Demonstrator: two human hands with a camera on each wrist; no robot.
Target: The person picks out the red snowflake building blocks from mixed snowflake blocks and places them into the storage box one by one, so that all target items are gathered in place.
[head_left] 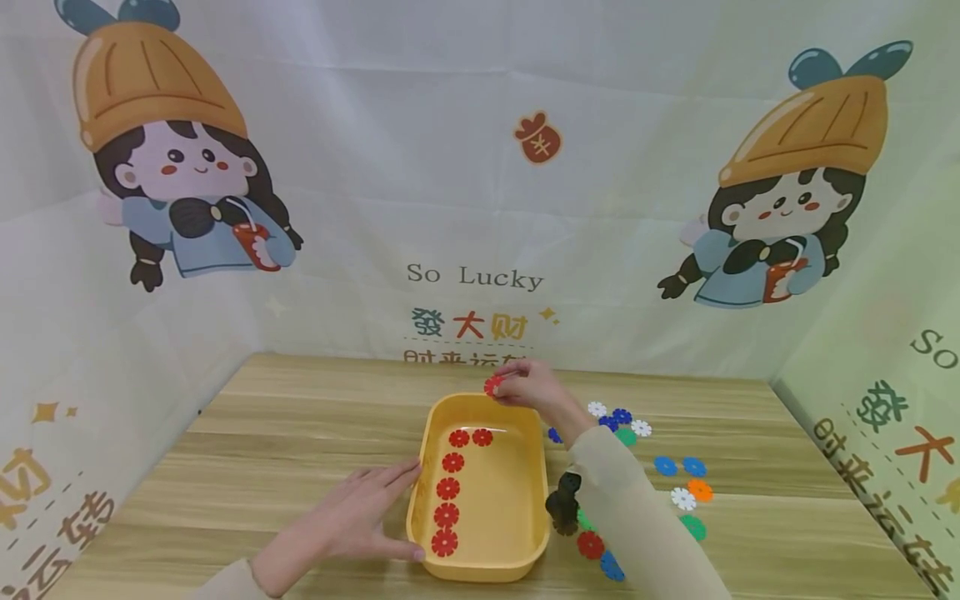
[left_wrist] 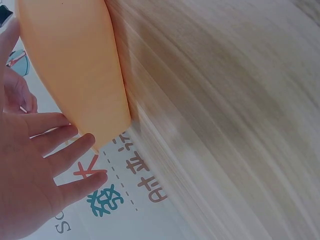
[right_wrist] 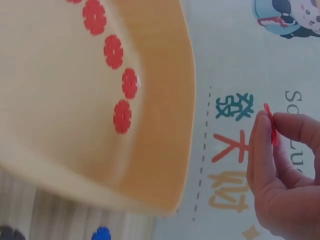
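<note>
My right hand (head_left: 534, 390) pinches a red notched plastic disc (head_left: 492, 385) between thumb and fingertips, raised over the far rim of a yellow plastic bin (head_left: 498, 508). In the right wrist view the held disc (right_wrist: 271, 125) appears edge-on. Inside the bin, several red discs (head_left: 447, 488) form a column along the left side, and one more red disc (head_left: 482, 437) extends the far end to the right. My left hand (head_left: 352, 510) is at the bin's left side, its fingers spread and fairly straight; the left wrist view shows them beside the outer wall (left_wrist: 75, 60).
Right of the bin lie loose discs: white (head_left: 683, 499), orange (head_left: 700, 490), green (head_left: 693, 527), blue (head_left: 665, 466) and a red one (head_left: 590, 545). A black object (head_left: 564, 504) shows beside my right sleeve (head_left: 637, 508). A printed cloth (head_left: 360, 208) hangs behind the wooden table (head_left: 300, 417).
</note>
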